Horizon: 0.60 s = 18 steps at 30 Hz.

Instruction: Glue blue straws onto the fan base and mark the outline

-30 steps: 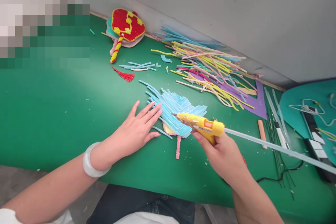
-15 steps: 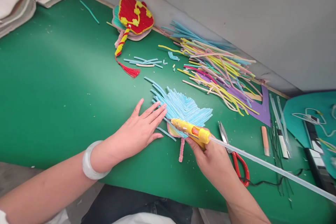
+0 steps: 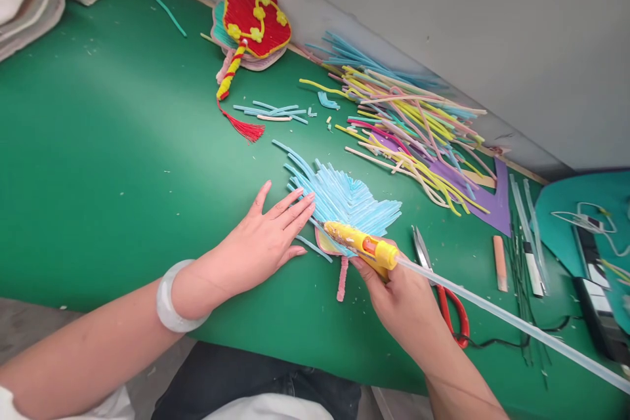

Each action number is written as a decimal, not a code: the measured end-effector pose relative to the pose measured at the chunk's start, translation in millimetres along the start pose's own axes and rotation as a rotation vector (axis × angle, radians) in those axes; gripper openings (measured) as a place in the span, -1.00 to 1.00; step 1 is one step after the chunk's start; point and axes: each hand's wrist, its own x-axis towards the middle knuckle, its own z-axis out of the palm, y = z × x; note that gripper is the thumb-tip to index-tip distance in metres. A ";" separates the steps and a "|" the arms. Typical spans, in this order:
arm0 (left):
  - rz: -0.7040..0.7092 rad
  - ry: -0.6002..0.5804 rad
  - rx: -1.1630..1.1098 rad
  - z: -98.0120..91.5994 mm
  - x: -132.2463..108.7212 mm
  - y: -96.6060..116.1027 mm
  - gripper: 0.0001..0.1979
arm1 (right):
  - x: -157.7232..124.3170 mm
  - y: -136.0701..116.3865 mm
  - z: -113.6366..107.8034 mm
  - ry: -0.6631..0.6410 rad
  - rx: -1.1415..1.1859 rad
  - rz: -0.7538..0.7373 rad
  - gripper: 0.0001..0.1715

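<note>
A fan covered with light blue pipe cleaners (image 3: pixel 352 200) lies on the green table, its pink fuzzy handle (image 3: pixel 342 279) pointing toward me. Loose blue ends stick out past its left side. My left hand (image 3: pixel 266 239) is spread flat, its fingertips pressing on these strips at the fan's left edge. In my right hand (image 3: pixel 403 305) is a yellow glue gun (image 3: pixel 361 244), with a long clear glue stick (image 3: pixel 497 308) reaching out of its back. The nozzle points left, at the fan's lower left edge close to my left fingertips. My palm hides the gun's grip.
A red fan with yellow flowers (image 3: pixel 258 20) lies at the back, overlapping other fans. Many coloured pipe cleaners (image 3: pixel 408 125) are heaped along the wall. Red-handled scissors (image 3: pixel 455 315) lie beside my right wrist. Further right are a peach-coloured stick (image 3: pixel 499 262) and a teal board (image 3: pixel 556 210).
The view has shifted very slightly. Both hands, the glue gun and the blue fan keep nearly the same positions relative to one another.
</note>
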 end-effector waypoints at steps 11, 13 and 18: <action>-0.001 0.010 0.005 2.9 -0.8 -0.5 -0.39 | -3.4 -0.4 -2.2 -0.017 0.024 0.037 -0.79; 0.001 0.012 0.004 3.0 -0.8 -0.6 -0.40 | -3.4 0.0 -1.3 -0.019 0.040 0.040 -0.80; 0.002 0.014 0.010 1.8 -0.1 -0.2 -0.40 | -4.3 0.4 -0.7 -0.021 0.048 0.036 -0.79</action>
